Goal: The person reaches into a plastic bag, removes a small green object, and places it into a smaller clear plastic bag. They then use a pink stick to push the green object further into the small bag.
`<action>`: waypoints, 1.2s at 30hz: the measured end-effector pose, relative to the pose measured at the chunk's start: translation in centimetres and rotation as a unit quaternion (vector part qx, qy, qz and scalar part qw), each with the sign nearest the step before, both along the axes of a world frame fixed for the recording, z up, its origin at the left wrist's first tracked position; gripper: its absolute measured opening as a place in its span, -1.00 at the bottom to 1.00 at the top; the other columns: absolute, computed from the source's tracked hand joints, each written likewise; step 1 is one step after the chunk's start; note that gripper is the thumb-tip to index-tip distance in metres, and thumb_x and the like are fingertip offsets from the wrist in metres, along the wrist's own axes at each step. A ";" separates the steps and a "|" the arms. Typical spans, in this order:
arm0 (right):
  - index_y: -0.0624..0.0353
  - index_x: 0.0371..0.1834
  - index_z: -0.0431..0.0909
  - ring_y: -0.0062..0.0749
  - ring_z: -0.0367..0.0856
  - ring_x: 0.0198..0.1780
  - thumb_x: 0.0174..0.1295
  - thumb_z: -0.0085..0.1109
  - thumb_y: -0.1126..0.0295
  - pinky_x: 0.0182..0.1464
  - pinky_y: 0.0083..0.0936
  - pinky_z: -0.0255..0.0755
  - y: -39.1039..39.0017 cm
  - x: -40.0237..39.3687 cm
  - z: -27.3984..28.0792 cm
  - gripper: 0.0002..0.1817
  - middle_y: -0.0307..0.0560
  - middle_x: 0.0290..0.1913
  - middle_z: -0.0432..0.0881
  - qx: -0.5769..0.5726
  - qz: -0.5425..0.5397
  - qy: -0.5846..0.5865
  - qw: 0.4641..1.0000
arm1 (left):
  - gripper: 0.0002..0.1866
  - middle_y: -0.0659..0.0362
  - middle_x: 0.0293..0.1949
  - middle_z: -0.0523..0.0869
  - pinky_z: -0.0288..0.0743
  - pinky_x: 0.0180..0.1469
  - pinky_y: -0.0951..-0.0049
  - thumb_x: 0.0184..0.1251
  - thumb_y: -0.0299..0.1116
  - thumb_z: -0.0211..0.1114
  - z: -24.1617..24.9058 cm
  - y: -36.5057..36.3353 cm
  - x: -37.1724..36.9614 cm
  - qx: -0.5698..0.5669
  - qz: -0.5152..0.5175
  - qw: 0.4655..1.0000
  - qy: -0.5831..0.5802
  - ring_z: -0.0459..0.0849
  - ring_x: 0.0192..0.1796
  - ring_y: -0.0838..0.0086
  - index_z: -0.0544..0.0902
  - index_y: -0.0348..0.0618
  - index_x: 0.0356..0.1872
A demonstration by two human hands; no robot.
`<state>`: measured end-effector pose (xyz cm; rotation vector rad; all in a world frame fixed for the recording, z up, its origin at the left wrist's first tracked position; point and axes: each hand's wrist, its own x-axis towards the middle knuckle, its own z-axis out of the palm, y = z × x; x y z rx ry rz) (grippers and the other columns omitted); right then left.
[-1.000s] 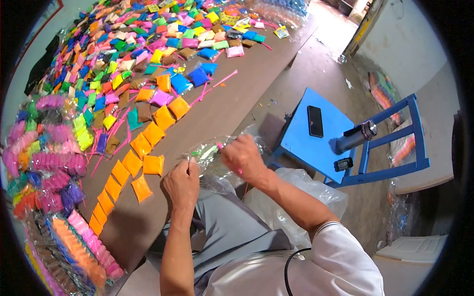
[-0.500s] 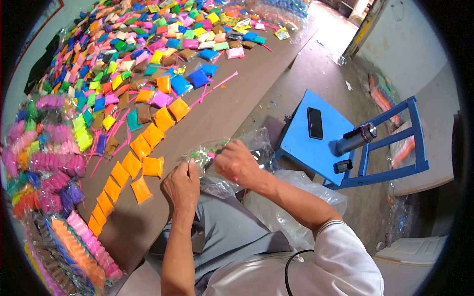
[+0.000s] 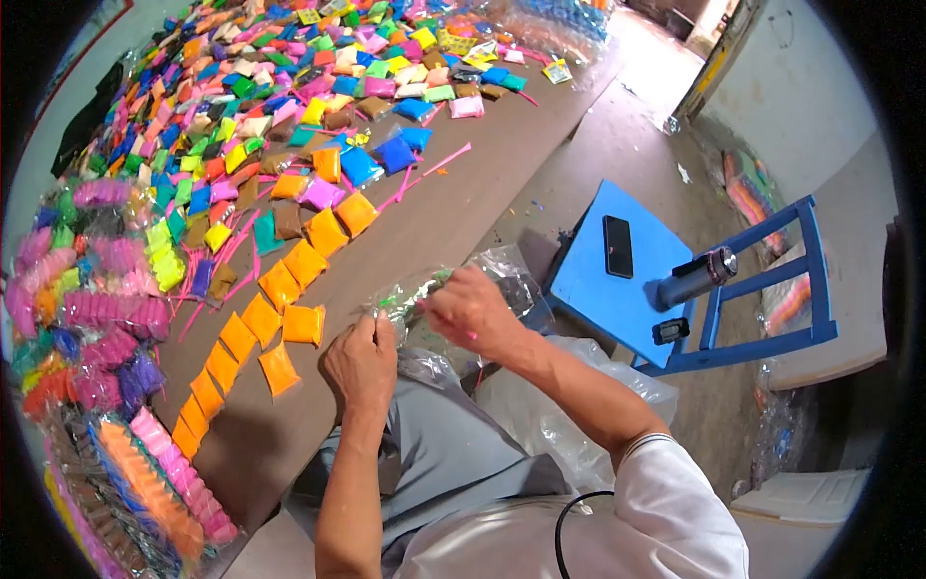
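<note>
A clear plastic bag (image 3: 417, 362) with small green bits in it lies over the table's edge and my lap. My left hand (image 3: 365, 359) is closed on the bag's left side, thumb and fingers pinched together. My right hand (image 3: 473, 311) has its fingers curled at the bag's upper part, and what it grips is too small to make out. Left of my hands, a row of orange packets (image 3: 260, 318) runs diagonally across the brown table (image 3: 318, 386). Two more orange packets (image 3: 303, 325) sit beside that row, nearer my left hand.
Many coloured packets (image 3: 289, 87) cover the far table, with pink sticks (image 3: 424, 174) among them. Bundled packets (image 3: 116, 318) are piled at the left. On the right, a blue chair (image 3: 598, 261) holds a phone (image 3: 617, 246), a bottle (image 3: 696, 277) and a small black object (image 3: 670, 331).
My right hand has shifted slightly at the bag, and the pink bit seen beside its fingers is now mostly hidden. The whole view has moved a little.
</note>
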<state>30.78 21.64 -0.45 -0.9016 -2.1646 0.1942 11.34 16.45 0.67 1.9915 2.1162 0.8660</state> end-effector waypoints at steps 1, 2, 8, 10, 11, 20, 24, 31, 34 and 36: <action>0.08 -0.49 0.49 -0.17 0.50 -0.31 -0.09 0.32 0.51 -0.22 -0.27 0.31 0.0 -0.3 -0.2 -0.83 -0.15 -0.51 0.51 0.001 0.010 0.018 1.000 | -0.66 -0.08 -0.55 0.63 0.42 -0.35 -0.03 0.38 -0.18 0.20 -0.1 -0.1 0.0 -0.004 -0.001 1.000 0.001 0.61 -0.43 -0.07 0.55 -0.22 -0.53; 0.07 -0.51 0.46 -0.15 0.48 -0.29 -0.10 0.28 0.48 -0.19 -0.27 0.28 -0.1 -0.5 -0.6 -0.84 -0.13 -0.52 0.49 0.001 0.020 0.036 0.999 | -0.66 -0.08 -0.55 0.63 0.42 -0.35 -0.03 0.38 -0.18 0.20 -0.1 -0.1 0.0 -0.006 0.000 1.000 0.001 0.61 -0.43 -0.07 0.55 -0.22 -0.53; 0.11 -0.49 0.49 -0.19 0.51 -0.34 -0.01 0.32 0.50 -0.23 -0.27 0.34 0.1 -0.4 0.3 -0.85 -0.14 -0.51 0.51 0.052 0.024 -0.012 0.998 | -0.68 -0.06 -0.55 0.63 0.43 -0.35 -0.02 0.36 -0.20 0.23 -0.2 0.1 0.1 0.007 -0.001 1.000 0.003 0.62 -0.43 -0.06 0.55 -0.22 -0.52; 0.10 -0.54 0.45 -0.21 0.48 -0.36 -0.02 0.32 0.49 -0.24 -0.29 0.32 0.5 -0.1 0.0 -0.82 -0.15 -0.53 0.49 0.039 -0.030 -0.031 0.998 | -0.68 -0.06 -0.54 0.64 0.43 -0.35 -0.01 0.35 -0.20 0.24 0.1 -0.1 0.2 0.005 -0.011 1.000 0.013 0.62 -0.43 -0.06 0.56 -0.22 -0.51; 0.10 -0.55 0.42 -0.22 0.47 -0.36 -0.02 0.33 0.49 -0.25 -0.32 0.30 1.3 0.2 0.3 -0.80 -0.17 -0.54 0.46 0.039 -0.016 -0.005 0.999 | -0.68 -0.06 -0.54 0.64 0.43 -0.35 -0.01 0.35 -0.20 0.24 0.0 -0.2 0.2 0.004 -0.010 1.000 0.013 0.62 -0.43 -0.06 0.56 -0.22 -0.51; 0.18 -0.36 0.59 -0.22 0.52 -0.28 -0.02 0.34 0.40 -0.19 -0.32 0.41 0.5 -1.1 0.4 -0.83 -0.14 -0.45 0.53 -0.002 0.004 -0.068 0.998 | -0.62 -0.12 -0.55 0.59 0.37 -0.37 -0.08 0.39 -0.17 0.20 -0.2 -0.1 0.1 0.033 -0.016 0.999 -0.028 0.59 -0.42 -0.14 0.50 -0.24 -0.55; 0.21 -0.36 0.57 -0.19 0.57 -0.27 -0.03 0.30 0.52 -0.16 -0.32 0.44 0.2 -1.2 1.6 -0.85 -0.11 -0.44 0.55 0.019 0.006 -0.040 0.999 | -0.64 -0.10 -0.54 0.61 0.38 -0.37 -0.05 0.37 -0.19 0.22 -0.2 0.1 0.2 0.049 -0.022 0.998 -0.024 0.59 -0.42 -0.12 0.51 -0.24 -0.55; 0.25 -0.28 0.61 -0.16 0.58 -0.25 -0.06 0.30 0.53 -0.13 -0.32 0.46 0.8 -0.4 0.7 -0.78 -0.10 -0.39 0.60 0.026 0.027 -0.062 0.997 | -0.65 -0.08 -0.53 0.62 0.40 -0.35 -0.05 0.35 -0.21 0.25 -0.1 -0.1 0.2 0.049 -0.026 0.998 -0.022 0.61 -0.41 -0.09 0.53 -0.24 -0.56; 0.23 -0.32 0.60 -0.17 0.56 -0.27 -0.08 0.29 0.54 -0.14 -0.32 0.44 0.3 -1.0 1.0 -0.79 -0.11 -0.41 0.59 0.039 0.038 -0.012 0.998 | -0.66 -0.07 -0.52 0.63 0.41 -0.34 -0.04 0.35 -0.21 0.25 -0.4 0.1 0.2 0.056 -0.024 0.998 -0.029 0.61 -0.41 -0.08 0.54 -0.24 -0.55; 0.22 -0.38 0.56 -0.16 0.55 -0.30 -0.07 0.28 0.53 -0.15 -0.32 0.42 -0.9 -1.7 1.1 -0.84 -0.10 -0.43 0.58 0.003 0.055 -0.107 0.993 | -0.66 -0.07 -0.52 0.63 0.41 -0.34 -0.04 0.35 -0.22 0.25 -0.3 -0.1 0.2 0.053 -0.023 0.998 -0.026 0.62 -0.41 -0.07 0.54 -0.24 -0.54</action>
